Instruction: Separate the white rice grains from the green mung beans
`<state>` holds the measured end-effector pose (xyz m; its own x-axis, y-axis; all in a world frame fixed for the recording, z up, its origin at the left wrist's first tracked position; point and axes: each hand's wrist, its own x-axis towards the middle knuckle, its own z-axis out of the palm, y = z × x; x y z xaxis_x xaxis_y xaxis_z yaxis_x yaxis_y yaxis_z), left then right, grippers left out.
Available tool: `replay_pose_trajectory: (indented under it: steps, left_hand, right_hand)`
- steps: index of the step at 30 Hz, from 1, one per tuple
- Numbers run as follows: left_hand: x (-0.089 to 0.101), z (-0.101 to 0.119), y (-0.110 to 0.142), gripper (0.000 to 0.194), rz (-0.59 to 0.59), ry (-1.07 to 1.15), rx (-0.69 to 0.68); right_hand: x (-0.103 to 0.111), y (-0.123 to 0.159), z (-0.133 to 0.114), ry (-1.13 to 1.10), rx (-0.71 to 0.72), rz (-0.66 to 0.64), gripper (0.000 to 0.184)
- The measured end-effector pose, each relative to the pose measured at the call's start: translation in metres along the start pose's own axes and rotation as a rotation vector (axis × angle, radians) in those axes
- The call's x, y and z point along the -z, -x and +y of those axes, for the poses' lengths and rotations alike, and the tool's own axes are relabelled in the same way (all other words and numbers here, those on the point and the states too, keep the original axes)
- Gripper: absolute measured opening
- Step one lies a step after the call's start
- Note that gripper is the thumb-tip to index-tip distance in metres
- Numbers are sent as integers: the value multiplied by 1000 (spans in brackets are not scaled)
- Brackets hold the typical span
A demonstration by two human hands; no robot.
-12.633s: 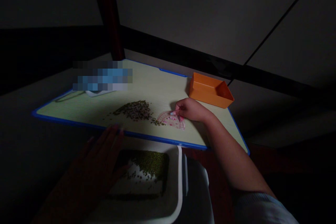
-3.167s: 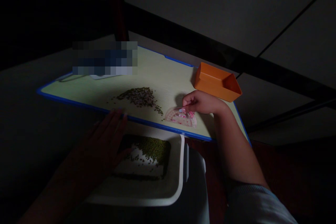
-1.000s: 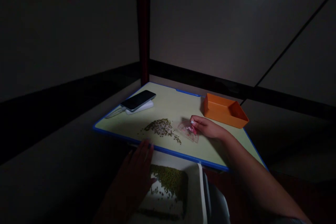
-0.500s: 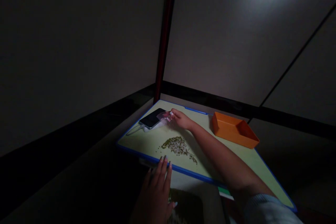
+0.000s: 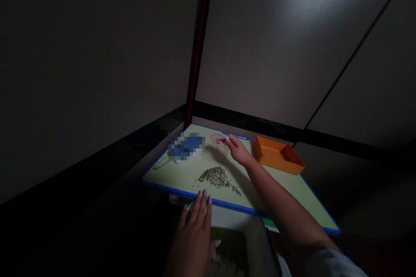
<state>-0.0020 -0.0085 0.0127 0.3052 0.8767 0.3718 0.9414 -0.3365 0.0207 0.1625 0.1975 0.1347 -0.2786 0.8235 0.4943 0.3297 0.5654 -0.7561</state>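
My right hand (image 5: pixel 236 149) is closed in a pinch on a thin clear plastic piece with pink marks (image 5: pixel 220 142), held above the far part of the pale yellow board (image 5: pixel 286 190). Its exact kind is hard to make out. Below and nearer me lies a spread pile of small green and brown beans or seeds (image 5: pixel 217 177), with several strays around it. My left hand (image 5: pixel 195 229) rests palm down with fingers stretched out, its fingertips at the board's blue near edge. Nothing shows in it.
An orange open-topped box (image 5: pixel 276 160) stands at the board's back right. At the left lies a phone (image 5: pixel 186 147), pixelated here, with a white thing under it and a cable. Dark wall panels (image 5: pixel 260 52) rise behind, and a dark red post (image 5: pixel 196 52) marks the corner.
My right hand has moved right, away from the phone, carrying the clear plastic piece. The phone is now pixelated. My left hand stays at the near edge, and the view has shifted slightly.
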Motion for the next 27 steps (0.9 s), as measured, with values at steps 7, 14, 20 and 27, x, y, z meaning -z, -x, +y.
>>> replay_pose_trajectory:
  steps: [7, 14, 20, 27]
  left_hand:
    - [7, 0, -4, 64, 47, 36, -5]
    - [-1, 0, -8, 63, 139, -10, -49]
    - [-12, -7, -8, 67, 234, -65, -114]
    - [-11, -18, -2, 80, 155, -175, -217]
  right_hand:
    - [68, 96, 2, -148, -270, 23, 45]
    - [77, 168, 6, 82, -380, 250, 30]
    - [65, 192, 4, 214, -415, 360, 33]
    - [50, 206, -11, 347, -458, 484, 31]
